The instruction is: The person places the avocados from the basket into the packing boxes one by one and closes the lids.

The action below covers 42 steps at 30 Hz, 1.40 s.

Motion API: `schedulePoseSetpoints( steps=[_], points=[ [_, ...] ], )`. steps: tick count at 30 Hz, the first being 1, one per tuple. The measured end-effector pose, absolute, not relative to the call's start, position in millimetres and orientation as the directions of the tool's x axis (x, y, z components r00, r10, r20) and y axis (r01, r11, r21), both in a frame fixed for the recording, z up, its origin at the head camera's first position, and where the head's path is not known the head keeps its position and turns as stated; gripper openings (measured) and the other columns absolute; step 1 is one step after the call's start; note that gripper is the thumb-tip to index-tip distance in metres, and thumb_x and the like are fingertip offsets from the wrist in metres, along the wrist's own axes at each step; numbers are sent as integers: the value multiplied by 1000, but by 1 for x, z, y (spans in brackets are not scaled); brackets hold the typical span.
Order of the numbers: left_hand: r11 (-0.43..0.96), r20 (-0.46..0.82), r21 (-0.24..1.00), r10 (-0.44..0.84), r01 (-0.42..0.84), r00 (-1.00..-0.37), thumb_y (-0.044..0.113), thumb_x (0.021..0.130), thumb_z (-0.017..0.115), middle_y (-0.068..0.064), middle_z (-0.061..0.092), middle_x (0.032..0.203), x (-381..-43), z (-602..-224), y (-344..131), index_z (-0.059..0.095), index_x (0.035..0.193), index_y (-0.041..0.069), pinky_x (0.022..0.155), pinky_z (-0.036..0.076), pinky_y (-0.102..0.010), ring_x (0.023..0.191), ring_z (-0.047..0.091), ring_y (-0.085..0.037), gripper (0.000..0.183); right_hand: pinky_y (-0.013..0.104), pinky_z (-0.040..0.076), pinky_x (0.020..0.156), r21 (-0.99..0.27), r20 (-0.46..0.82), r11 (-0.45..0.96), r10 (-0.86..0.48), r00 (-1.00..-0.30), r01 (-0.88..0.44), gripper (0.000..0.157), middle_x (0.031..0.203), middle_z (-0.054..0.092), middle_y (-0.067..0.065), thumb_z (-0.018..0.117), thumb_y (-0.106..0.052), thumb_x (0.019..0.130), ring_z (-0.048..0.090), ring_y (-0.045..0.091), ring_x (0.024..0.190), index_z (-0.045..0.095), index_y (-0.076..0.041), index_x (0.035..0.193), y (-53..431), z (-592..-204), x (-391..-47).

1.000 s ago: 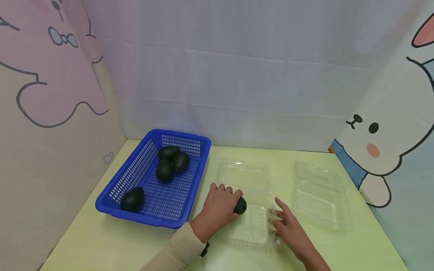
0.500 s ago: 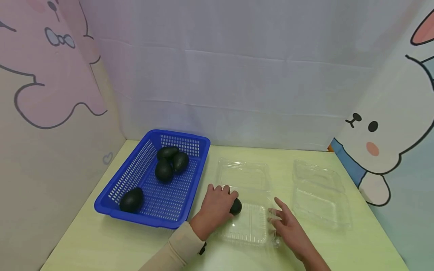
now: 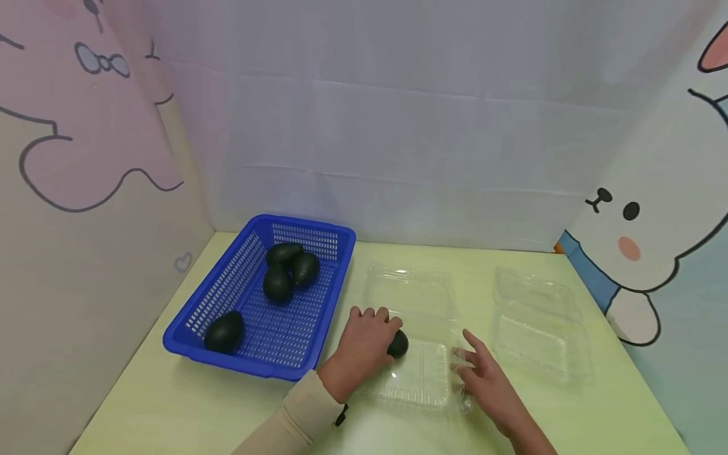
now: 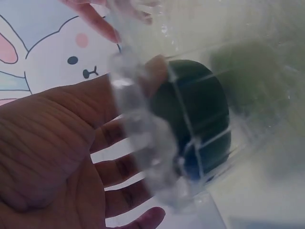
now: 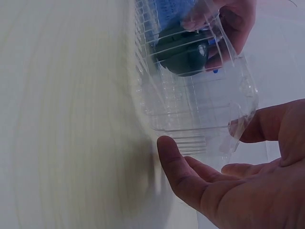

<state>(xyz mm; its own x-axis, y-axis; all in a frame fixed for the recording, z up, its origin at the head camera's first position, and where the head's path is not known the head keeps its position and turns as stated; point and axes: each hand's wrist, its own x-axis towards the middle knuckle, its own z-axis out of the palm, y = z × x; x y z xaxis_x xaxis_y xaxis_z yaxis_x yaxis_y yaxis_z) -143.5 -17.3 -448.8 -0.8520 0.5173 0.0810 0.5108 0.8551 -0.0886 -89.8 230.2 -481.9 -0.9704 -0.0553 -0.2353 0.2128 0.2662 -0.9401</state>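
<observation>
My left hand (image 3: 363, 349) grips a dark green avocado (image 3: 399, 344) inside the near half of a clear plastic clamshell container (image 3: 426, 379). In the left wrist view the plastic wall partly covers the avocado (image 4: 195, 114), and the thumb lies against its side. The clamshell lies unfolded, with its lid (image 3: 409, 294) toward the back. At its right edge is my right hand (image 3: 488, 382), fingers loosely spread. The right wrist view has the right thumb at the rim and the fingers beside the outer wall; exact contact is unclear.
A blue perforated basket (image 3: 190, 354) stands at the left with several avocados (image 3: 224, 332) in it. A second clear clamshell (image 3: 540, 341) lies unfolded on the right side of the pale yellow table (image 3: 227, 417). A white curtain (image 3: 364, 126) hangs behind.
The left hand and its avocado have shifted slightly left within the container, then stayed nearly still. The right hand has kept its place; the whole head view has drifted slightly.
</observation>
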Motion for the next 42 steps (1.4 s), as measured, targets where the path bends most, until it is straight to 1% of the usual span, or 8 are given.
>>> schedulePoseSetpoints(
  steps=[5, 13, 20, 23, 27, 32, 39, 42],
  points=[
    [849, 80, -96, 527, 520, -846, 53, 82, 84, 1, 61, 109, -141, -440, -12, 65, 125, 25, 85, 45, -42, 97, 61, -21, 54, 38, 57, 79, -938, -239, 267, -42, -970, 220, 71, 152, 43, 32, 53, -1, 104, 54, 43, 129, 18, -10, 165, 233, -481, -89],
    [834, 116, -95, 552, 544, -826, 57, 85, 80, 4, 62, 109, -132, -422, -11, 63, 129, 26, 85, 45, -39, 98, 61, -18, 56, 37, 57, 78, -943, -233, 254, -41, -972, 216, 71, 151, 43, 32, 53, 0, 103, 53, 44, 130, 18, -9, 164, 234, -480, -87],
    [825, 206, -84, 563, 559, -800, 60, 85, 79, 4, 63, 112, -127, -398, -17, 64, 131, 26, 86, 46, -39, 99, 62, -18, 59, 37, 56, 78, -943, -231, 254, -39, -972, 214, 70, 151, 44, 32, 52, 0, 104, 54, 43, 129, 19, -10, 164, 233, -481, -87],
    [827, 218, -76, 559, 557, -800, 59, 86, 77, 3, 63, 115, -126, -384, -22, 63, 133, 25, 88, 46, -39, 103, 62, -19, 59, 37, 57, 79, -945, -230, 249, -37, -972, 214, 70, 150, 45, 32, 52, 1, 103, 54, 43, 129, 20, -10, 164, 233, -480, -87],
    [834, 223, -18, 540, 551, -811, 58, 90, 74, 0, 64, 122, -130, -367, -34, 62, 136, 22, 89, 47, -42, 109, 62, -24, 60, 38, 57, 79, -945, -227, 250, -48, -973, 209, 70, 151, 44, 32, 52, 0, 104, 54, 44, 130, 19, -9, 164, 233, -480, -87],
    [844, 241, 71, 502, 531, -830, 55, 91, 74, -5, 65, 126, -140, -348, -54, 63, 137, 17, 87, 47, -47, 110, 62, -30, 61, 39, 57, 79, -947, -224, 250, -62, -973, 202, 70, 152, 43, 32, 52, -1, 104, 52, 45, 131, 17, -9, 165, 232, -482, -88],
    [909, 97, 80, 400, 408, -911, 51, 95, 71, -12, 59, 139, -162, -328, -87, 56, 146, 14, 100, 45, -57, 125, 56, -36, 65, 39, 57, 78, -948, -233, 239, -74, -970, 210, 70, 152, 42, 32, 52, -1, 104, 53, 43, 130, 17, -9, 165, 232, -484, -89],
    [929, 61, 73, 359, 363, -931, 49, 97, 70, -15, 57, 143, -174, -326, -101, 53, 149, 12, 103, 43, -60, 130, 54, -38, 66, 39, 57, 78, -949, -234, 233, -78, -969, 211, 70, 153, 42, 32, 51, -1, 104, 53, 42, 129, 18, -10, 165, 231, -483, -89]
  ],
)
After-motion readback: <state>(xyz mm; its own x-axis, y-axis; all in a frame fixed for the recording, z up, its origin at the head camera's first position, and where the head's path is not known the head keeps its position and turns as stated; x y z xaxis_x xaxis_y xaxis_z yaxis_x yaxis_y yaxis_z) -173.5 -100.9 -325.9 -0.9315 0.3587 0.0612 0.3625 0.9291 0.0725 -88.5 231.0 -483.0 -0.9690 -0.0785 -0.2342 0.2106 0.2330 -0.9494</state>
